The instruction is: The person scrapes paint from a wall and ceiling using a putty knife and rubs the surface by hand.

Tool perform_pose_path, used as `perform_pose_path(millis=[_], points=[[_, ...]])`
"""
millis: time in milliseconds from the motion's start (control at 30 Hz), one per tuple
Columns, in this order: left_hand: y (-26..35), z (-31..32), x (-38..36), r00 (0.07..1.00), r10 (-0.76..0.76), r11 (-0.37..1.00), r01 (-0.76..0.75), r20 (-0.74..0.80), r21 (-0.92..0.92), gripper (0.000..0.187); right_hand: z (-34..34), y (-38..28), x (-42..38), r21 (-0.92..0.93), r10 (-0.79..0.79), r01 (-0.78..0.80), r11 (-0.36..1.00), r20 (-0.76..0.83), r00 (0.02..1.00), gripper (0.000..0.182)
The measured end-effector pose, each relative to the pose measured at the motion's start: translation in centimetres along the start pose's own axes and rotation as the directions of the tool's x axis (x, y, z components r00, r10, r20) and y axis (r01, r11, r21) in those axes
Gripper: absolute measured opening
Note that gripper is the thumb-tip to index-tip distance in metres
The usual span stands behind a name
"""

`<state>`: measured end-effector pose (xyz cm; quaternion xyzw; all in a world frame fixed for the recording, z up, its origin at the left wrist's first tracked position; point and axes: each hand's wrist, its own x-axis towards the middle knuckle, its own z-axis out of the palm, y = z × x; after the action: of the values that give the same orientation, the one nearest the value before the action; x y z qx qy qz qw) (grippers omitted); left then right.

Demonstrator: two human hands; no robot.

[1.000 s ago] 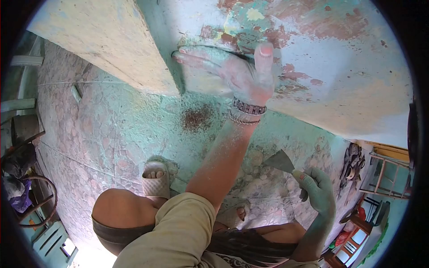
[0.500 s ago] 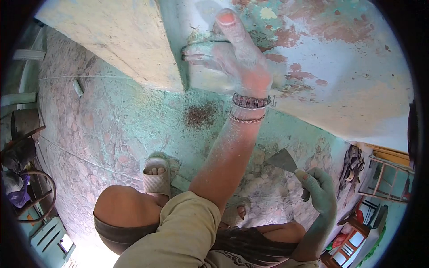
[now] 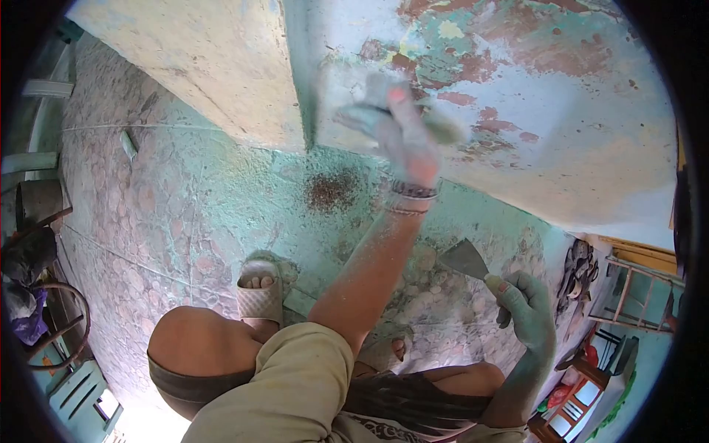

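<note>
My left hand [image 3: 406,136] is smeared by motion in front of the painted wall [image 3: 561,140]. It seems closed round a flat greyish piece [image 3: 447,131] that I cannot make out, and dust whitens the fingers. Bracelets [image 3: 412,190] circle that wrist. Lower down on the right, my right hand [image 3: 526,306] pinches a scraper [image 3: 465,260], its wide metal blade pointing up and left over the floor. Grey-green dust covers this hand too. Red-brown and green patches show through the wall's pale coat.
A pale wall section [image 3: 199,66] juts out at upper left. Dark debris [image 3: 331,190] lies on the patterned floor [image 3: 170,214] below the corner. My sandalled foot [image 3: 260,292] is near. Footwear [image 3: 578,269] and a wooden chair [image 3: 572,406] stand right; a plastic chair [image 3: 77,395] lower left.
My left hand has come away from the wall corner, moving slightly down and to the right, and is now blurred. The right hand and scraper have barely moved.
</note>
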<state>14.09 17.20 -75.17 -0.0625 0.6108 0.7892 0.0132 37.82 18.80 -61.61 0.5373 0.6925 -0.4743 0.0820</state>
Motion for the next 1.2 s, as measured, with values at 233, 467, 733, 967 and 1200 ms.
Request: perform_pose_path(millis=[233,467,733,967,1200], points=[[2.3,0.9,0.0,0.880,0.469,0.871,-0.474,0.069,0.126,0.093,0.4,-0.4,-0.3,-0.012,-0.006,0.006,1.000,-0.004,1.000,0.031],[2.6,2.4,-0.4,0.955,0.293,0.949,-0.286,-0.039,0.136,0.097,0.7,-1.4,-1.0,-0.023,-0.002,0.001,1.000,-0.023,1.000,0.032],[-8.1,-0.5,-3.4,0.754,0.355,0.555,-0.646,0.553,0.524,0.117,-0.2,-0.8,-0.8,-0.041,-0.008,0.007,0.999,-0.018,1.000,0.030],[-3.2,-2.4,-1.5,0.769,0.490,0.692,-0.630,0.411,0.352,0.110,-0.6,-1.0,-1.0,-0.092,0.002,-0.005,0.996,-0.037,0.999,0.030],[-5.5,-1.3,0.8,0.711,0.600,0.619,-0.703,0.366,0.351,0.109,-0.7,-1.1,-1.1,-0.138,-0.003,0.004,0.990,0.010,1.000,0.029]])
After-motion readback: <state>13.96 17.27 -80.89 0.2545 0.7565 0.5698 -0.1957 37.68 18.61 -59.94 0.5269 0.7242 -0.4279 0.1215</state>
